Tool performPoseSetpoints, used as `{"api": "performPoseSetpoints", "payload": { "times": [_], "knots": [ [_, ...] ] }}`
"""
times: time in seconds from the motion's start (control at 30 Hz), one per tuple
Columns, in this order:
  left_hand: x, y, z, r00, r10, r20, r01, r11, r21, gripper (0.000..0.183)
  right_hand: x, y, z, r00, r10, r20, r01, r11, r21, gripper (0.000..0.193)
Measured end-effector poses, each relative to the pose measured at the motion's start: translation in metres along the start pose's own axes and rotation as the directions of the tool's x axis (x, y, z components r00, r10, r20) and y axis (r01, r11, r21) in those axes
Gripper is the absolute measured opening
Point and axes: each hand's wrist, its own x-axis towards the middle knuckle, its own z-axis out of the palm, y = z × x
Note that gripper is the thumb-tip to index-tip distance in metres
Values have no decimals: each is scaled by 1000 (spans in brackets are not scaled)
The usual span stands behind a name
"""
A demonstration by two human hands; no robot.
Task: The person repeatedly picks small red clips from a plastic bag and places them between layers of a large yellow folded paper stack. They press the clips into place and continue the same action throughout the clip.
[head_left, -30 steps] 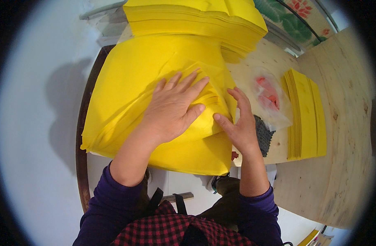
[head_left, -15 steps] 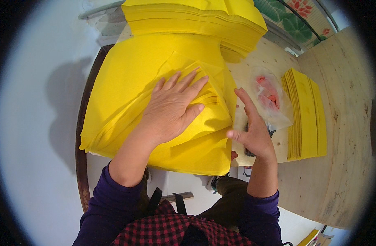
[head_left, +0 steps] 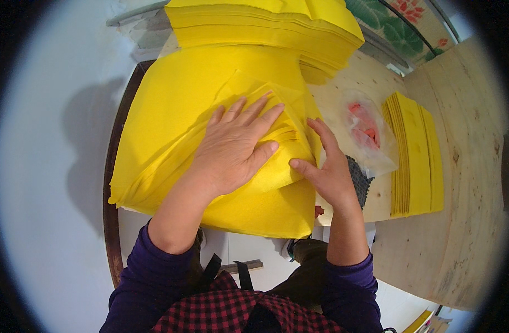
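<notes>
Large yellow sheets [head_left: 160, 116], which look like felt or soft fabric, lie layered in front of me with several corners folded over in the middle. My left hand [head_left: 235, 136] rests flat on the folded layers, its fingers spread. At the right edge of the sheets is my right hand [head_left: 326, 169], with thumb and fingers apart and nothing between them. Its thumb and fingertips are over the edge of the folded part; whether they touch it I cannot tell. Under my left palm the layers are hidden.
Behind the sheets stands a tall yellow stack [head_left: 260, 28]. To the right are a clear plastic bag [head_left: 368, 130] with red pieces inside, a dark textured piece [head_left: 360, 180] and a smaller yellow stack [head_left: 415, 155]. A wooden board [head_left: 459, 166] lies at the far right, a white wall [head_left: 43, 139] at the left.
My right hand has moved left, onto the edge of the folded sheets, uncovering more of the dark textured piece. The left hand stays in place.
</notes>
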Motion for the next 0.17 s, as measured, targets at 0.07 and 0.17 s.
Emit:
{"api": "performPoseSetpoints", "payload": {
  "times": [0.07,0.17],
  "knots": [
    [0,0,0,1000,1,-1,-1,1000,-4,60,-3,-1,-3,1000,3,27,-3,1000,-24,84],
    [0,-1,0,1000,7,-5,-7,1000,-9,61,-4,0,-11,990,-53,130,70,989,-127,92]
  ]
}}
